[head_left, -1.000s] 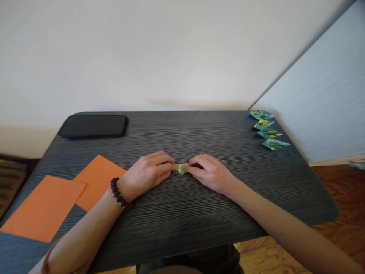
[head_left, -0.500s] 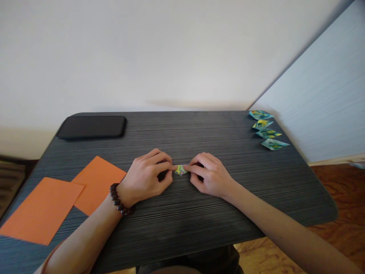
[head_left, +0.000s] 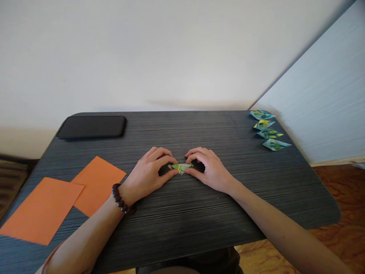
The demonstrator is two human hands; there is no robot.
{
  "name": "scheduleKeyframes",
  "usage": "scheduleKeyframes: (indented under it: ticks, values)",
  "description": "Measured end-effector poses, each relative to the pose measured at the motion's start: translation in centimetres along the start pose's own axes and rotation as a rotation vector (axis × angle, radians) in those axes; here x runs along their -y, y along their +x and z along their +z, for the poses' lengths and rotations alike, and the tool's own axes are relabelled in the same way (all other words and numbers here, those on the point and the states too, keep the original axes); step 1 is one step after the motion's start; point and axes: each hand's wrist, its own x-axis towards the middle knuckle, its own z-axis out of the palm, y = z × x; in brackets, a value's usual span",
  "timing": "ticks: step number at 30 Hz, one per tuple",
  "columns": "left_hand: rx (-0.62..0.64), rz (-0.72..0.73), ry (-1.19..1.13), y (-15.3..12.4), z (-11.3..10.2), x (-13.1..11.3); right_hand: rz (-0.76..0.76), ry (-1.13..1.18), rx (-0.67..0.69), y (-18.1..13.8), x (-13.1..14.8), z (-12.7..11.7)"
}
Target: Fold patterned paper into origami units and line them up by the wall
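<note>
In the middle of the frame I hold a small green-and-yellow folded paper piece (head_left: 181, 168), patterned with pale patches, slim and flat-topped, its lower edge coming to a shallow point. My left hand (head_left: 151, 169) and my right hand (head_left: 212, 169) are a little apart on either side of it, both with curled fingers. Each is closed on the paper, thumb against its near face and fingertips at its far edge. A bracelet of round dark brown beads (head_left: 121, 199) circles my left wrist.

The paper is just at the surface of a dark grey table with fine streaked grain and rounded corners (head_left: 176, 224). At the left of the frame lie two plain orange paper sheets (head_left: 42, 211), one corner overlapping. In the upper left of the tabletop rests a black rectangular phone (head_left: 91, 126). Towards the upper right, near the table's edge, four blue-green and yellow folded paper shapes (head_left: 276, 144) stand in a slanting row, pointed at both ends. Behind is a plain off-white wall (head_left: 171, 53); a pale panel (head_left: 325, 91) slants along the right side, above a brown wood-patterned floor (head_left: 339, 201).

The paper's long axis runs left to right across the frame, nearly level, with one narrow tip towards each hand; its shallow point faces me, towards the bottom of the frame.
</note>
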Motion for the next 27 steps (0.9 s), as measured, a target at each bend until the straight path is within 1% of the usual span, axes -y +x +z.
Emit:
scheduleKeyframes:
  ticks: [2,5,8,12,15,18,21,24,27]
  values:
    - [0.003,-0.011,-0.076,0.0,-0.1,-0.4,0.028,0.062,-0.002,-0.1,-0.1,-0.1]
    - [0.003,-0.088,-0.172,0.1,-0.3,-1.0,0.067,0.151,-0.016,-0.2,-0.1,-0.2]
    - [0.003,-0.156,-0.214,0.3,-0.3,-1.4,0.071,0.21,-0.046,-0.3,-0.1,-0.2]
    - [-0.015,-0.2,-0.253,0.4,-0.3,-1.4,0.084,0.236,-0.075,-0.2,0.1,-0.2]
    - [-0.041,-0.19,-0.247,0.3,-0.2,-1.1,0.071,0.241,-0.084,0.0,0.2,-0.1]
    - [-0.079,-0.128,-0.197,0.0,-0.1,-0.9,0.039,0.183,-0.064,0.2,0.4,-0.2]
    - [-0.107,-0.084,-0.142,-0.1,-0.2,-0.9,0.042,0.186,-0.056,0.2,0.5,-0.3]
    - [-0.086,-0.089,-0.156,0.0,-0.4,-0.8,0.048,0.21,-0.053,0.2,0.4,-0.3]
    - [-0.04,-0.114,-0.226,0.1,-0.6,-0.7,0.025,0.211,-0.033,0.1,0.2,-0.3]
